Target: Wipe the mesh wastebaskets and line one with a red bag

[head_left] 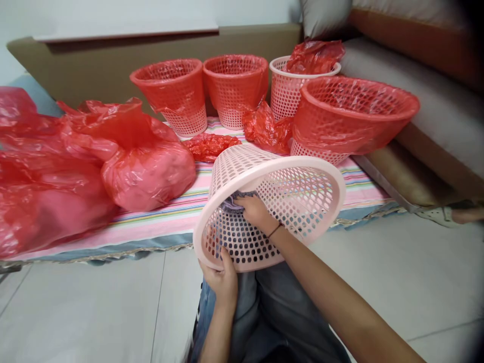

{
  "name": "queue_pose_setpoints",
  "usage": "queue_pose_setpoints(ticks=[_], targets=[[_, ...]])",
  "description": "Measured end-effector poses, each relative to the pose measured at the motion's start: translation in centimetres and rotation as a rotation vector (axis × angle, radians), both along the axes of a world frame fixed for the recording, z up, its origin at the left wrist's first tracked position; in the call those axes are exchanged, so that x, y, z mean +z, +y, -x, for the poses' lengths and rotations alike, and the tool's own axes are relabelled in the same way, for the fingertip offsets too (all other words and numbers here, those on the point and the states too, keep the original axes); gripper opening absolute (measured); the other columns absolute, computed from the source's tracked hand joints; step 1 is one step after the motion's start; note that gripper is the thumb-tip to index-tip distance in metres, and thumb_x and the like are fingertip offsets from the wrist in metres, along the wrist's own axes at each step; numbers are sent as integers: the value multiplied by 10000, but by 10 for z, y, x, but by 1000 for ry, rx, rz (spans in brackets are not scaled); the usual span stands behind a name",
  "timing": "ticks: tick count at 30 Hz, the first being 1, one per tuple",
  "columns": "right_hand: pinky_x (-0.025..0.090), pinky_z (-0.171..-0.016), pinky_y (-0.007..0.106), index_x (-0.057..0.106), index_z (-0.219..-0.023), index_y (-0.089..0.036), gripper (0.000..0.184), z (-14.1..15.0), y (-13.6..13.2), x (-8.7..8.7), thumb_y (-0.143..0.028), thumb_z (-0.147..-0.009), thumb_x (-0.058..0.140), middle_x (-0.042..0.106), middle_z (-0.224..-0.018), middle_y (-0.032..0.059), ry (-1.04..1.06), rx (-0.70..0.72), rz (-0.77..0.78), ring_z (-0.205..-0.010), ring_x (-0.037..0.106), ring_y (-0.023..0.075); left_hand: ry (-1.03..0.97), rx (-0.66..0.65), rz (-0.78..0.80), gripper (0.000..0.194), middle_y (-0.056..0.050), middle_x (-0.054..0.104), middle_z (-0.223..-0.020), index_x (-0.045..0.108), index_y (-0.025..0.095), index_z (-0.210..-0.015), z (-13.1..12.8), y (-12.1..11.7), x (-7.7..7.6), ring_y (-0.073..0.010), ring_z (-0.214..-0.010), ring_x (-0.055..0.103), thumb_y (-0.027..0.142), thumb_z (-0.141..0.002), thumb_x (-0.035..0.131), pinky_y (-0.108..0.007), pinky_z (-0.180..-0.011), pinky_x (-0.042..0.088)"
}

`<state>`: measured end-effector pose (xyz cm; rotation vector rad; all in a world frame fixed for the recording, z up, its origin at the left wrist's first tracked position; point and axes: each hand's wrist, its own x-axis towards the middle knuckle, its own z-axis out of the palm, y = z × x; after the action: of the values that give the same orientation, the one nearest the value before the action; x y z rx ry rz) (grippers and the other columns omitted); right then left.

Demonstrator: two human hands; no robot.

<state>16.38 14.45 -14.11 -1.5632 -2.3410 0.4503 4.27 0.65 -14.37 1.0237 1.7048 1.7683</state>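
Note:
A pale pink perforated plastic basket [302, 191] lies tipped on its side, its mouth facing me, resting on the edge of a striped mat. My left hand [223, 280] grips its lower rim from below. My right hand [254, 212] reaches inside the basket, fingers closed on a greyish-blue cloth [231, 202] pressed against the inner wall.
On the striped mat [181, 212] stand several baskets lined with red plastic bags [177, 93], [236, 85], [351, 113], and one white basket [285, 91] with a loose bag. Crumpled red bags [212, 146] and a big heap of red plastic [75, 161] lie left. A sofa [434, 101] is right.

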Motion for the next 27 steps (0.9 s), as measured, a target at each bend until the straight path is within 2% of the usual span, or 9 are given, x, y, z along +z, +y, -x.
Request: queue_pose_setpoints(ticks=[5,8,11,13,15,19,21,24,27], targets=[[335,-1115,442,632,-1316,-239,563,-3,-65,13,-26,-852,397,607,-1388,43,63,-13,-10,-1252,547,226,-73,-30,18,550,-157,459,-1507,403,238,-1382,-7,-3,-2,-276,-1377,472,349,-895,632,-472,-1160,367],[304,-1146,507,628,-1327,-259,617,-6,-108,13,-21,-792,431,591,-1407,34,140,-34,42,-1298,514,253,-142,16,-19,641,-179,493,-1466,377,228,-1385,-9,-4,-11,-299,-1364,483,375,-844,687,-494,-1154,371],[270,-1157,589,630,-1331,-255,666,-10,-147,12,-10,-741,442,585,-1413,32,207,-64,117,-1321,489,305,-176,58,-36,625,-171,539,-1419,408,228,-1350,-9,-7,-20,-289,-1338,513,396,-826,705,-470,-1147,386],[294,-1148,591,637,-1328,-235,673,-14,-167,17,1,-734,427,595,-1401,40,261,-74,167,-1303,500,315,-199,28,-14,582,-143,573,-1391,435,253,-1339,-8,-9,-20,-275,-1300,552,393,-839,697,-460,-1129,413],[361,-1123,536,655,-1308,-215,654,-19,-180,32,6,-737,425,622,-1369,50,370,-63,253,-1258,534,301,-246,-17,0,561,-106,585,-1388,435,295,-1355,-6,-9,-16,-261,-1279,572,375,-859,684,-466,-1116,431],[503,-955,345,705,-1221,-250,496,-37,-191,74,-51,-824,483,718,-1192,20,711,-12,595,-1045,652,224,-294,-96,1,602,-76,529,-1461,446,318,-1379,1,-7,-4,-256,-1325,531,338,-844,721,-463,-1155,389],[522,-872,304,720,-1180,-249,388,-48,-188,89,-127,-867,527,742,-1100,10,825,-36,623,-971,673,218,-277,-132,-5,628,-79,517,-1471,456,301,-1385,4,-5,-1,-256,-1341,513,322,-828,744,-446,-1172,365],[516,-853,308,716,-1159,-213,329,-59,-170,94,-180,-876,549,743,-1057,35,806,-139,366,-966,670,237,-227,-173,-14,631,-86,549,-1426,450,275,-1404,8,-5,5,-255,-1330,520,316,-842,732,-441,-1172,358],[494,-888,348,680,-1199,-186,410,-58,-126,87,-98,-841,502,726,-1104,71,555,-220,38,-991,651,251,-84,-164,-59,596,-87,538,-1434,462,261,-1404,13,2,28,-255,-1346,500,301,-862,709,-432,-1166,364]])
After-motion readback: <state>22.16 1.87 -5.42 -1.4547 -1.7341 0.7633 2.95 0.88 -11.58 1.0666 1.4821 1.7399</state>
